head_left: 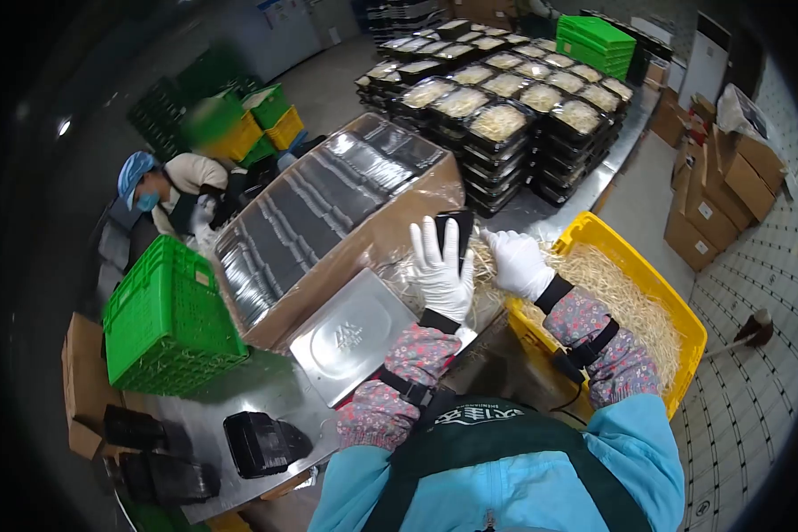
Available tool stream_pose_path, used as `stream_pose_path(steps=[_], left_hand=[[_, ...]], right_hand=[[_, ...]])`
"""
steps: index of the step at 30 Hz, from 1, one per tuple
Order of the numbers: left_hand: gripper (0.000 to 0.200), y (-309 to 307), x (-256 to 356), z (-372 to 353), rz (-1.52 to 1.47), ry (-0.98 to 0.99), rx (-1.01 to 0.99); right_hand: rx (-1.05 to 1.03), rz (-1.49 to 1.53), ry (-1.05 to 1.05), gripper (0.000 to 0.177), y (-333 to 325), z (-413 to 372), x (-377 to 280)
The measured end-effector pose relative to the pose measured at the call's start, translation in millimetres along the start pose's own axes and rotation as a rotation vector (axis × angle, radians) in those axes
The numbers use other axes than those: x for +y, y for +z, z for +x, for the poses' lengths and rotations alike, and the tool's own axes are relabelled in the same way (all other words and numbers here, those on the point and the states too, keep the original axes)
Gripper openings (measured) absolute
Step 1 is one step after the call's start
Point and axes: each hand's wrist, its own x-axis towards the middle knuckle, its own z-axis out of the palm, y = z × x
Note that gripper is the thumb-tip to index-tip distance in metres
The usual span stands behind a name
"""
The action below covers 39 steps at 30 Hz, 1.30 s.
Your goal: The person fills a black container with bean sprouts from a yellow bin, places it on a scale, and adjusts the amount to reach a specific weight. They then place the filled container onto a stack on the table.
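Note:
My left hand (443, 273), in a white glove, has its fingers stretched and spread. It lies against a black tray (457, 229), part of which shows between and beside the fingers. To its right, my gloved right hand (519, 264) has its fingers curled together; what they hold, if anything, is hidden. Pale, thin sprouts (625, 288) fill a yellow crate (688, 332) beside my right forearm. Loose sprouts also lie around both hands. A scale with a flat metal plate (353, 335) sits left of my left wrist.
A carton of wrapped black trays (328, 199) stands ahead on the left, beside a green crate (164, 310). Filled, wrapped trays (498, 122) are stacked at the back. Several black trays (257, 443) lie front left. A co-worker (182, 191) bends over at left.

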Motion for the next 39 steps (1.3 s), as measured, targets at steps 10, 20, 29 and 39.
stream_pose_path(steps=[10, 20, 29, 39], left_hand=[[0.05, -76.9, -130.4, -126.9, -0.634, -0.792, 0.121], [0.059, -133.5, -175.4, -115.3, 0.379, -0.398, -0.382], [0.054, -130.4, -160.0, -109.9, 0.314, -0.553, -0.267], [0.042, -111.2, -163.8, -120.4, 0.502, -0.455, -0.28]], right_hand=[[-0.069, 0.219, -0.568, 0.037, 78.2, 93.0, -177.7], [-0.322, 0.35, -0.61, 0.055, 143.9, 94.2, -230.6], [-0.411, 0.674, -0.714, 0.081, 135.8, 109.8, -171.9], [-0.396, 0.605, -0.835, 0.078, 137.7, 120.0, -169.0]])
